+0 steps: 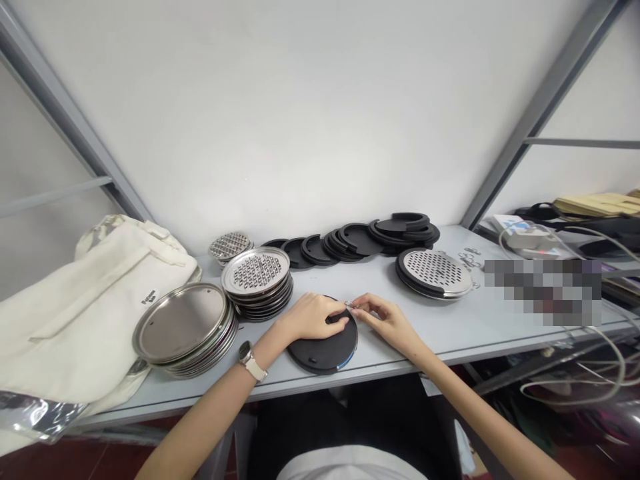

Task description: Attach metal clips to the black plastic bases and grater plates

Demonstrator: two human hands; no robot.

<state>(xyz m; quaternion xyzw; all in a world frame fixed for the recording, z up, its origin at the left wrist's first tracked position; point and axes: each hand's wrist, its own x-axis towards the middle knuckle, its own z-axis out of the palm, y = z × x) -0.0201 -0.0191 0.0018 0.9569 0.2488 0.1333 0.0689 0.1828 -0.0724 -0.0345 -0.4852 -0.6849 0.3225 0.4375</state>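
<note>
A black round disc (320, 350) lies near the table's front edge, with a strip of blue along its near right rim. My left hand (316, 316) is closed on the disc's far side, its thumb resting over the top; the fingers partly hide that rim. At the disc's upper right edge, my right hand (383, 319) pinches a small shiny metal piece (349, 304), whose exact kind I cannot make out. Right of the hands sits a perforated metal grater plate (435, 272) in a black rim. Several small metal pieces (470, 257) lie just beyond it.
A stack of smooth metal plates (183, 323) and one of grater plates (256, 270) stand left. Smaller grater plates (230, 245) and black rimmed discs (360, 239) line the wall. White cloth (90, 313) covers the left end; cables (613, 373) hang at right.
</note>
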